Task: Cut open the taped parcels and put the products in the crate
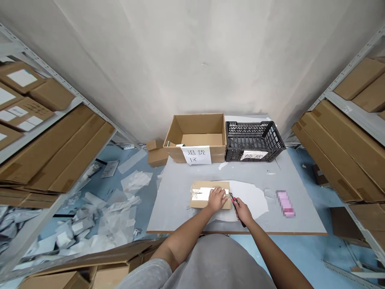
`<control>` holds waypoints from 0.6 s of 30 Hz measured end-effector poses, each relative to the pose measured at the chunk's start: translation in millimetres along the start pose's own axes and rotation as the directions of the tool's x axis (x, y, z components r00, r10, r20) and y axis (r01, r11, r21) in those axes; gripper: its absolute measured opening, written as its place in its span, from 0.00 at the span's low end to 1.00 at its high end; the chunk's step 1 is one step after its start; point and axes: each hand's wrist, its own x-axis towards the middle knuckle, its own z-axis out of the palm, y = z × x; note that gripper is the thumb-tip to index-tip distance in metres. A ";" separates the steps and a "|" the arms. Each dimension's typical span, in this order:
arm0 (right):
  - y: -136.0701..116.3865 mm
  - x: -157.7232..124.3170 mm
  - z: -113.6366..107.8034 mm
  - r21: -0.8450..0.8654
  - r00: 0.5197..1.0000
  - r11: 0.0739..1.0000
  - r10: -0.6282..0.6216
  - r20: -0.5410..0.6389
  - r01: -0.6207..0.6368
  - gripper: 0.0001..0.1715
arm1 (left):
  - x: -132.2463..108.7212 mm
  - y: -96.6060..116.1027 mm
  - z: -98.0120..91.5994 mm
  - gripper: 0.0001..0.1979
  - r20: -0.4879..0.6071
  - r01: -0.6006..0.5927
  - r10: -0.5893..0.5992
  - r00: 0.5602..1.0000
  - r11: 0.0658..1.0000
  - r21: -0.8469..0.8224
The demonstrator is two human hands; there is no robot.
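A small closed cardboard box point(197, 200) with a white label on its top lies near the front of the grey table point(174, 192). My left hand point(217, 199) rests on the box's right part, fingers spread over the label. In my right hand point(243, 211) is a box cutter point(234, 200), black with red, gripped with the fingers wrapped round it. Its tip is at the right end of the box; whether the blade touches the cardboard I cannot tell. A white sheet point(252, 200) lies under the box and reaches out to the right.
Behind stand a large open carton point(173, 153) with a paper sign and a black plastic crate point(233, 156). A blurred pink item point(285, 204) lies at right. Shelves of cartons point(72, 148) flank both sides. Crumpled packaging point(111, 216) covers the floor at left.
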 end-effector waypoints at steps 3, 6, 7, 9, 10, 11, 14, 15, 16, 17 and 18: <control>4.4 -1.0 1.4 -0.010 1.000 1.000 -0.006 0.025 0.006 0.16 | -2.6 0.9 -1.1 0.09 -0.006 0.011 -0.011 1.000 1.000 -0.025; 14.1 -5.0 2.7 0.022 0.999 1.000 0.000 0.036 -0.001 0.17 | -5.5 2.5 -2.0 0.09 -0.012 0.017 -0.017 1.000 0.999 -0.044; 16.4 -5.8 2.8 0.034 0.999 0.999 0.002 0.041 -0.003 0.17 | -6.1 3.1 -2.6 0.09 -0.014 0.015 -0.016 1.000 0.999 -0.050; 17.6 -5.8 2.6 0.045 0.999 0.999 0.001 0.054 -0.003 0.17 | -6.5 4.3 -4.1 0.10 -0.021 0.009 -0.010 1.000 0.998 -0.056; 16.2 -4.9 2.6 0.043 0.998 0.999 -0.002 0.057 -0.001 0.16 | -6.5 4.9 -4.9 0.10 -0.025 0.005 -0.006 1.000 0.999 -0.054; 13.8 -3.5 2.8 0.038 0.998 0.999 -0.004 0.056 0.002 0.16 | -6.3 5.4 -5.8 0.10 -0.028 0.000 -0.001 1.000 0.999 -0.049; 4.6 0.8 5.2 0.021 1.000 1.000 0.006 0.020 -0.006 0.16 | -6.6 6.1 -7.6 0.10 -0.032 -0.018 0.018 0.999 0.999 -0.030; 2.7 1.5 6.3 0.019 1.000 1.000 0.012 0.009 -0.012 0.16 | -7.2 6.0 -7.8 0.11 -0.032 -0.024 0.023 0.999 0.999 -0.025; 2.0 1.5 7.4 0.018 1.000 1.000 0.017 0.003 -0.018 0.16 | -8.2 5.8 -7.7 0.11 -0.031 -0.026 0.025 0.999 0.999 -0.021; 2.6 0.8 8.1 0.016 1.000 1.000 0.018 0.002 -0.018 0.16 | -9.2 5.6 -7.5 0.11 -0.029 -0.027 0.026 0.999 0.999 -0.019; 4.3 -0.3 8.5 0.013 1.000 1.000 0.014 0.008 -0.014 0.15 | -10.1 5.4 -7.0 0.12 -0.026 -0.025 0.025 0.999 1.000 -0.017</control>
